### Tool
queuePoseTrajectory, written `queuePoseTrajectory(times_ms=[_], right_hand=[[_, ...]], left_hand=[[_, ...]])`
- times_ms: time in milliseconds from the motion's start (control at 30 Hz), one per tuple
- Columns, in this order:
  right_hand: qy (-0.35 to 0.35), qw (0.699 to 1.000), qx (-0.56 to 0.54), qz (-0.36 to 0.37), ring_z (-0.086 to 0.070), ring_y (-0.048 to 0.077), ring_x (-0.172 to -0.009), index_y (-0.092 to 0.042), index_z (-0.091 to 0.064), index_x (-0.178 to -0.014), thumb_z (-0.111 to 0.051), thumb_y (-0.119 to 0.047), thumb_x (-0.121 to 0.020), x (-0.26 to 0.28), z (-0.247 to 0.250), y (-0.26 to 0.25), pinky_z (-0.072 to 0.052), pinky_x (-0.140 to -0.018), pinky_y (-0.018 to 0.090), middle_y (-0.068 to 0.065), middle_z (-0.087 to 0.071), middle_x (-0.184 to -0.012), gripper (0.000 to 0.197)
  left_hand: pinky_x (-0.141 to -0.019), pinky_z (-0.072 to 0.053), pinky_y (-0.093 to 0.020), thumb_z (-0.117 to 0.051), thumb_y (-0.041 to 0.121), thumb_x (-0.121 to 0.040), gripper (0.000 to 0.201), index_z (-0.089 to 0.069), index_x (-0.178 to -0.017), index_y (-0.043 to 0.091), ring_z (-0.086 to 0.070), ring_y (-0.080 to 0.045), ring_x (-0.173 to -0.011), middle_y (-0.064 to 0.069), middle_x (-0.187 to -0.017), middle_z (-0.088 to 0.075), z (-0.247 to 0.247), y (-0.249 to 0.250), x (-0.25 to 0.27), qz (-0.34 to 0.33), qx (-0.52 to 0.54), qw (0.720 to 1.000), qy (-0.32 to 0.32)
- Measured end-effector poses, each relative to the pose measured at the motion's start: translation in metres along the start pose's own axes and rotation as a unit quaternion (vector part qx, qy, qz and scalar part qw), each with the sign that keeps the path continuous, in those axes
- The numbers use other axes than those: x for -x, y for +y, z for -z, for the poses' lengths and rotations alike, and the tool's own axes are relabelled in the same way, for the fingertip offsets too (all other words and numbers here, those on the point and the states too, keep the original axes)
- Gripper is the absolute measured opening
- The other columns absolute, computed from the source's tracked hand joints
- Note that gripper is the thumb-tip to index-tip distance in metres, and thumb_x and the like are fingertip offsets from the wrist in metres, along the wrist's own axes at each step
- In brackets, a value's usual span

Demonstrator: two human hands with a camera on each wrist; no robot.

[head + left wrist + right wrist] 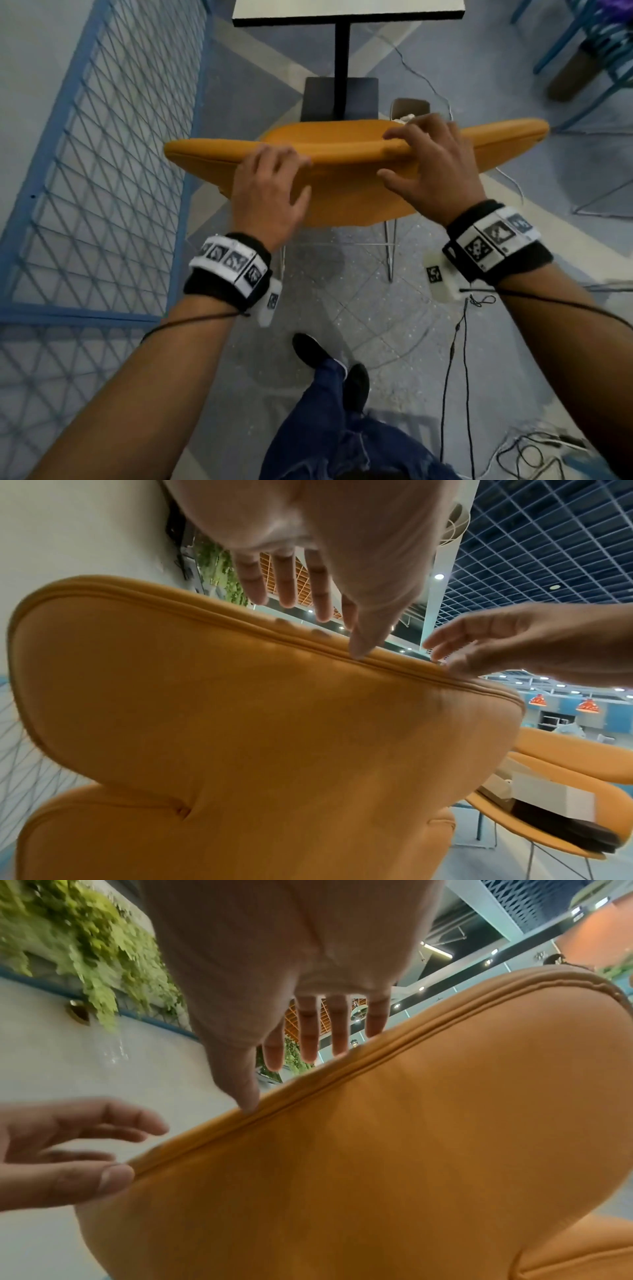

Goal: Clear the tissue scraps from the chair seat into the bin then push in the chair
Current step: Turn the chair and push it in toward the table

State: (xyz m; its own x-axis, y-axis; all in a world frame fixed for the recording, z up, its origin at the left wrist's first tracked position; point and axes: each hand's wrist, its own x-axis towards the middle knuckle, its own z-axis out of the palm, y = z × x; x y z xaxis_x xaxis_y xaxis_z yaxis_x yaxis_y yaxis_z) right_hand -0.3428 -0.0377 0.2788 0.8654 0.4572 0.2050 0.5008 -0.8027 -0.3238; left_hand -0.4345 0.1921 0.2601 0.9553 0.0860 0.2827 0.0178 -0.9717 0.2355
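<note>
Currently: fingers [286, 588] of left hand [270, 195], loose and slightly apart, lying over the top edge of the orange chair [342, 192] backrest; thumb tip on the piping. Fingers [308, 1037] of right hand [436, 168], likewise spread, draped over the same edge further right; thumb on the near face. Seat hidden behind the backrest. Bin [411, 104] just beyond the chair, white tissue scraps [403, 119] inside. Table [346, 13] ahead.

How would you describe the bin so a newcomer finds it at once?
Start at the white table on its black post and drop to its square black base. Just right of that base, behind the back of the orange chair, stands the bin: small, brown, open-topped, alone in holding white tissue.
</note>
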Motion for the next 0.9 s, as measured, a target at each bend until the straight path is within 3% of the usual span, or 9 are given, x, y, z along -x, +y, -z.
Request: queuePoseTrajectory(times_ms=[100,200,433,633,900], right_hand=[[-0.050,0.997,0.056,-0.007,-0.044,0.032,-0.125,-0.032,-0.044,-0.132,-0.060,-0.059,-0.075,-0.009,-0.011,0.010,-0.024,-0.112,0.052,0.008,-0.050,-0.134,0.066],[-0.057,0.992,0.110,0.005,-0.047,0.034,-0.123,-0.031,-0.043,-0.133,-0.062,-0.061,-0.071,-0.018,-0.024,0.011,-0.025,-0.110,0.056,0.008,-0.055,-0.130,0.072],[-0.016,0.990,0.139,0.020,-0.055,0.032,-0.109,-0.030,-0.051,-0.123,-0.063,-0.065,-0.070,-0.049,-0.036,0.012,-0.034,-0.099,0.051,0.004,-0.063,-0.115,0.064],[0.001,0.991,0.131,0.023,-0.056,0.031,-0.107,-0.029,-0.052,-0.120,-0.062,-0.064,-0.071,-0.081,-0.045,0.023,-0.035,-0.098,0.051,0.003,-0.064,-0.113,0.061],[0.021,0.991,0.131,0.011,-0.057,0.030,-0.104,-0.029,-0.054,-0.118,-0.061,-0.064,-0.071,-0.157,-0.059,0.040,-0.035,-0.096,0.050,0.002,-0.064,-0.111,0.059]], left_hand=[[-0.115,-0.023,-0.054,-0.064,0.056,-0.079,0.067,-0.038,-0.136,0.030,-0.033,-0.033,-0.138,-0.006,-0.143,-0.043,-0.008,-0.001,-0.022,0.034,-0.044,0.996,-0.070],[-0.118,-0.013,-0.057,-0.065,0.066,-0.072,0.080,-0.035,-0.139,0.032,-0.031,-0.035,-0.139,-0.006,-0.143,-0.044,-0.022,-0.006,-0.034,0.044,-0.060,0.993,-0.087],[-0.109,-0.025,-0.053,-0.066,0.070,-0.067,0.075,-0.047,-0.128,0.030,-0.045,-0.036,-0.120,-0.008,-0.126,-0.055,-0.034,-0.023,-0.061,0.051,-0.073,0.995,-0.038],[-0.105,-0.027,-0.053,-0.066,0.070,-0.069,0.073,-0.049,-0.127,0.029,-0.046,-0.036,-0.117,-0.008,-0.124,-0.056,-0.046,-0.034,-0.093,0.041,-0.073,0.996,-0.022],[-0.103,-0.028,-0.053,-0.067,0.069,-0.068,0.072,-0.049,-0.125,0.028,-0.047,-0.035,-0.115,-0.009,-0.122,-0.056,-0.065,-0.059,-0.173,0.028,-0.070,0.997,-0.012]])
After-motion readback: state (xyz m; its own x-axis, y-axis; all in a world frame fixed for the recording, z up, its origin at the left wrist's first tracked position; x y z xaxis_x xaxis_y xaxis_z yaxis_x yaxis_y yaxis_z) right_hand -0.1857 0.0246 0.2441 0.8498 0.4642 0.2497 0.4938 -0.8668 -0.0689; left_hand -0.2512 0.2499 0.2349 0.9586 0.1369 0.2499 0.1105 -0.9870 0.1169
